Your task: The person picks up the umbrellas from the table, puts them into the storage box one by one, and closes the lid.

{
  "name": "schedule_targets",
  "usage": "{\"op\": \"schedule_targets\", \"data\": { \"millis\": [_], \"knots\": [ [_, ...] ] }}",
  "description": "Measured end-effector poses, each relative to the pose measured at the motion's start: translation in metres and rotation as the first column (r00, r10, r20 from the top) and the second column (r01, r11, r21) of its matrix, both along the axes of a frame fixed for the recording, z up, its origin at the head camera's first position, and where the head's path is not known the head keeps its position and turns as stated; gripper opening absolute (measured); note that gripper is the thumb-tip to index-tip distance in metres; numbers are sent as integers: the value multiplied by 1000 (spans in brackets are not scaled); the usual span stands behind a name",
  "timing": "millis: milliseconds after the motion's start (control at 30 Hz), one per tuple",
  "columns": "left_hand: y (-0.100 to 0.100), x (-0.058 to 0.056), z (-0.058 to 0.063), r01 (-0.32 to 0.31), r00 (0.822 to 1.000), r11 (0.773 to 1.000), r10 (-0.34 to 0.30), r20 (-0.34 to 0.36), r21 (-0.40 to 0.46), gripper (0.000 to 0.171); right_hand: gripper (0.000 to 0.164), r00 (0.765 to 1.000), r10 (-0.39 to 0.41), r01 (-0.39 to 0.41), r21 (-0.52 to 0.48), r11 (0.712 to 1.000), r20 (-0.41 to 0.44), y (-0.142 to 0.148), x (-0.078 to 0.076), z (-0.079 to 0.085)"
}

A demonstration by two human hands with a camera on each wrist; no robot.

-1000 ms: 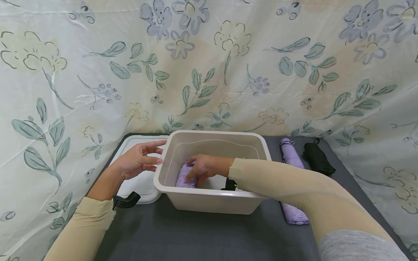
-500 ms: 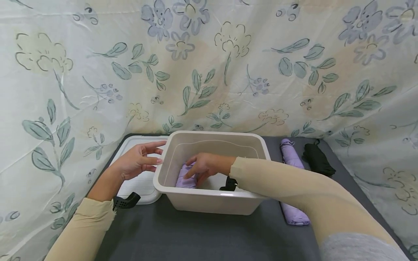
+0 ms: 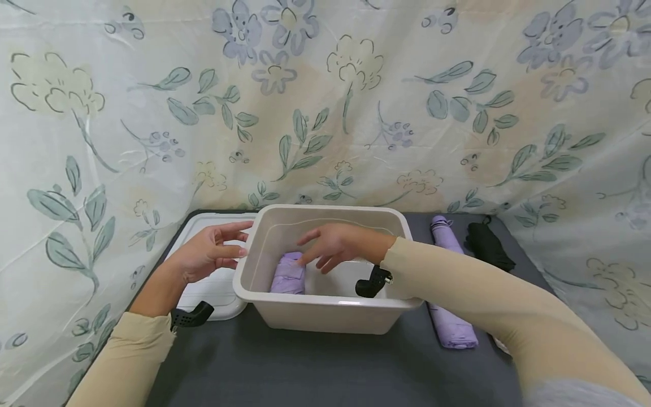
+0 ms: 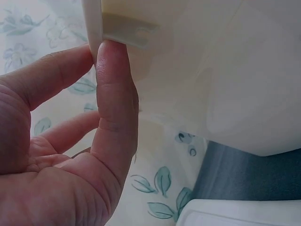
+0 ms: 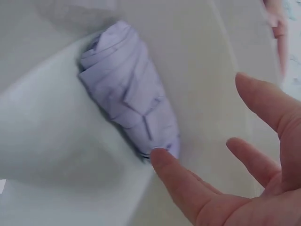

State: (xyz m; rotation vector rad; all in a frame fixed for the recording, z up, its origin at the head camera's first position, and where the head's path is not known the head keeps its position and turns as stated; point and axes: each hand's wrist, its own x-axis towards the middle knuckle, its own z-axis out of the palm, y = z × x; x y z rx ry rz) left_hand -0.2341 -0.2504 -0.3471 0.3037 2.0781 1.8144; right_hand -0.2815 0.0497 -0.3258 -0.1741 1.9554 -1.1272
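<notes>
Inside the beige plastic bin (image 3: 325,316), a purple folded umbrella (image 3: 288,275) lies along the left end wall. My right hand (image 3: 338,246) hovers over the bin floor with its fingers spread, holding nothing. In the right wrist view one fingertip overlaps the near end of the umbrella (image 5: 134,94), whose pleated wraps show. My left hand (image 3: 211,251) touches the outside of the bin's left rim with thumb and fingertips, its fingers loosely extended. The left wrist view shows the thumb right under the rim lip (image 4: 94,28).
A white lid (image 3: 208,297) lies left of the bin, partly behind my left hand. To the right are another purple folded umbrella (image 3: 452,328), partly hidden by my sleeve, and a black bundle (image 3: 488,246) with a loop. Floral cloth (image 3: 325,113) hangs behind the dark grey table (image 3: 315,373).
My right hand has let go of the purple umbrella in the bin, lifting up and to the right with fingers spreading. The umbrella stays by the left wall. My left hand keeps its place.
</notes>
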Motion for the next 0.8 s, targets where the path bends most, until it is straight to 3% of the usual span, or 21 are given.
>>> {"op": "schedule_targets", "data": {
  "millis": [333, 633, 800],
  "knots": [
    [0, 2, -2, -11, 1000, 1000, 11, 3, 26, 67, 63, 998, 23, -27, -59, 998, -65, 37, 9, 40],
    [2, 2, -4, -23, 1000, 999, 24, -16, 47, 64, 61, 989, -27, -3, -204, 979, -148, 85, 27, 55],
    [2, 2, -4, -31, 999, 998, 32, -20, 49, 64, 66, 967, -100, 35, -265, 964, -235, 111, 36, 56]
  ]
}}
